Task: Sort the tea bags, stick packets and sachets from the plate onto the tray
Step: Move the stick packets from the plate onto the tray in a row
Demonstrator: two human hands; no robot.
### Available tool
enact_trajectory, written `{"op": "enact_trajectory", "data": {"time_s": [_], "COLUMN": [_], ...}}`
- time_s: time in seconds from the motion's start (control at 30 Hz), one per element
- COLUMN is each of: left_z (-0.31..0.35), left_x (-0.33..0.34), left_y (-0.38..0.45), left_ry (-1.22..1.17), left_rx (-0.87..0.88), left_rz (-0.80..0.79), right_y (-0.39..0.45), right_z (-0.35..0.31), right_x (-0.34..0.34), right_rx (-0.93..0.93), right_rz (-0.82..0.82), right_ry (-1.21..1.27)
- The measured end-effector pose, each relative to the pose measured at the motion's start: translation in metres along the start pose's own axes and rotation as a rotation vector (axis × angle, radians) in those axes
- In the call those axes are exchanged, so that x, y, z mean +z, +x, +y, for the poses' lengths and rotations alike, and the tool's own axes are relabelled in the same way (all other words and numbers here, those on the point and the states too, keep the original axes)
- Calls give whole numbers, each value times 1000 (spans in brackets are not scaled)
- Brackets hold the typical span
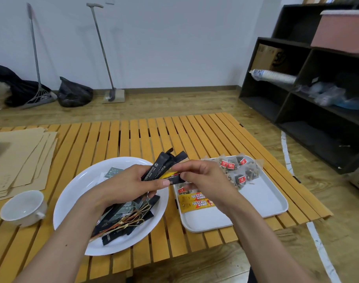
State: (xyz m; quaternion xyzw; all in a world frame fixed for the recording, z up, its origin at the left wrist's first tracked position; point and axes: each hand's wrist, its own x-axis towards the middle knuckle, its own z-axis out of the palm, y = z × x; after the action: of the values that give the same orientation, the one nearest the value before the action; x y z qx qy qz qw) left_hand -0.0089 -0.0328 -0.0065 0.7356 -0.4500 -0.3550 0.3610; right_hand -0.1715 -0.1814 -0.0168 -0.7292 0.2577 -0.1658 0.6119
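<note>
Left hand (131, 180) grips black stick packets (162, 166); 2 yellow packets (197, 201) on tray (266, 199).

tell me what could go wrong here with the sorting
1. The left hand grips a fanned bunch of black stick packets while the right hand pinches one packet from it; the others could slip and drop.
2. The tea bags lie piled at the tray's far end, some at its rim, so they may slide off.
3. Knotted picks lie tangled over packets on the plate and could get lifted along.
</note>
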Motion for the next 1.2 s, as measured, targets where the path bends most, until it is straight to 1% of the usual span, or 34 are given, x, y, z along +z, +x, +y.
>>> {"op": "enact_trajectory", "data": {"time_s": [0.1,0.23,0.37,0.43,0.53,0.63,0.7,0.83,1.03,1.1,1.2], "left_z": [3,3,4,4,8,7,4,0,9,10,9], "left_x": [0,2,-1,-2,-2,-7,-9,-9,-3,-1,-1], "left_y": [-2,-1,-2,-3,-4,-5,-5,-5,-6,-5,-1], "left_ry": [-1,-35,-22,-28,-108,-173,-154,-116,-40,-39,-126], "left_rx": [-6,-23,-46,-41,-38,-51,-56,-56,-48,-30,-3], "left_rz": [-55,-83,-72,-77,-115,-111,-74,6,-2,18,85], "right_y": [-1,-1,-1,-3,-5,-5,-5,-8,-12,-12,-12], "right_z": [1,3,4,6,7,6,7,6,3,3,1], "right_x": [0,-3,-24,-34,-43,-50,-55,-58,-59,-58,-57], "right_rx": [-8,-26,-7,11,44,118,170,230,228,233,229], "right_rz": [-44,-16,62,73,114,176,158,93,23,24,-2], "right_ry": [-5,-42,8,30,65,154,189,177,144,228,409]}}
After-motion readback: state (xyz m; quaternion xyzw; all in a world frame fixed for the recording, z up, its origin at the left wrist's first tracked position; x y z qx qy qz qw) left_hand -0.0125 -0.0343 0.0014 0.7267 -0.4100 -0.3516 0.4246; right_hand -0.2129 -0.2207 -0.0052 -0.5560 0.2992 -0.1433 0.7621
